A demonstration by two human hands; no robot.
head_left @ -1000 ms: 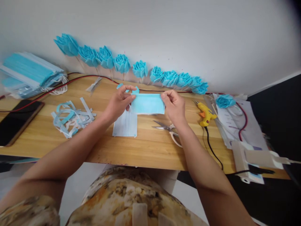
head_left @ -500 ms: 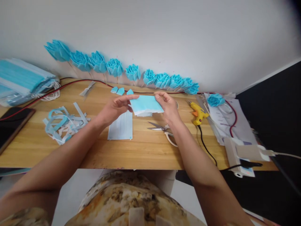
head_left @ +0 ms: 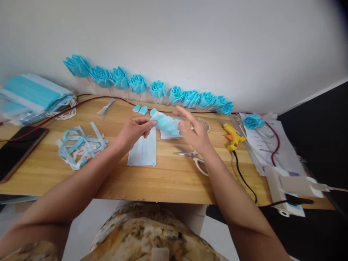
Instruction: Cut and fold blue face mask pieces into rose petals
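Observation:
My left hand (head_left: 137,129) pinches one end of a cut piece of blue and white face mask fabric (head_left: 165,124), held in the air and twisted slightly. At its other end is my right hand (head_left: 194,132), its lower fingers closed on the edge while the upper fingers reach out. Under my hands a pale blue mask sheet (head_left: 141,150) lies flat on the table. A light folded piece (head_left: 171,135) rests behind the held fabric, partly hidden. Scissors (head_left: 190,153) with white handles lie open near my right wrist. Several small blue cut petals (head_left: 143,110) sit beyond my left hand.
Blue fabric roses (head_left: 137,84) lean along the wall. A yellow glue gun (head_left: 233,137) and a power strip (head_left: 282,192) are at right. On the left are fabric scraps (head_left: 78,145), a phone (head_left: 21,152) and stacked masks (head_left: 35,92). A red-black cable crosses the back.
The fabric was stretched flat between both hands; now it is tilted and twisted, showing more white. A light folded piece now shows on the table behind it. The right hand's upper fingers have lifted.

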